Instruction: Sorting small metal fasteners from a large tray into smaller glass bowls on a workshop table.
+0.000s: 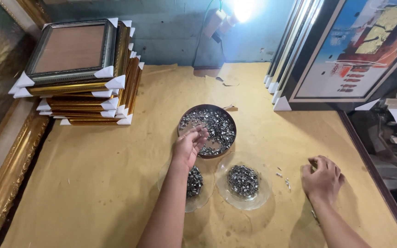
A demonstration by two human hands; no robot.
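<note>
The table (93, 183) was covered with tan paper, creased and stained in places, with a torn edge near the far wall. A bare bulb (243, 8) glared against that blue-grey wall. At the far left corner stood a stack of picture frames (81, 73), gold and silver, with white card protectors on their corners. A wide gilded frame (5, 183) ran along the left edge of the table. On the right, several framed pictures leaned against the wall, the front one a painting (359, 46) in blue, red and yellow.

The person's left hand (189, 144) reached forward over the near rim of a dark round tray (228, 120). Its fingers were curled loosely together, cupped round some of the metal pieces, though I could not tell how firmly they gripped. The forearm crossed over the left glass dish (198, 200). The right hand (322, 178) rested on the paper well to the right, knuckles up, fingers bent inward; whether it pinched anything I could not tell.

The tray was heaped with small shiny metal clips (214, 126). Just in front of it sat two clear glass dishes, side by side and nearly touching. The left one held a small pile of clips (195, 182), partly hidden by the arm. The right glass dish (258, 195) held a fuller pile (243, 180) at its middle. A few loose clips (283, 179) lay on the paper between that dish and the right hand.
</note>
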